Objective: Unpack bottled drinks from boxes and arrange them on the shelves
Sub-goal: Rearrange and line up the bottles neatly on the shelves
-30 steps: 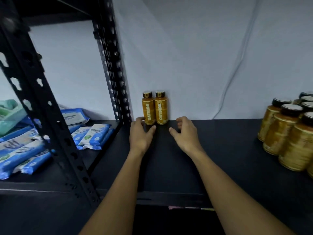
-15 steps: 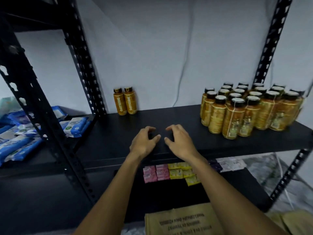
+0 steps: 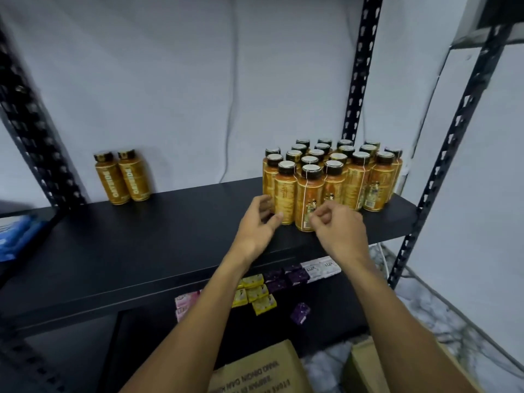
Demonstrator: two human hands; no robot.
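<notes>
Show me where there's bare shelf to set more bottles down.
Widest free patch: the shelf between the pair of bottles at back left and the bottle cluster on the right, out to the front edge. The right end is crowded: the cluster fills it, with the left hand and right hand in front.
</notes>
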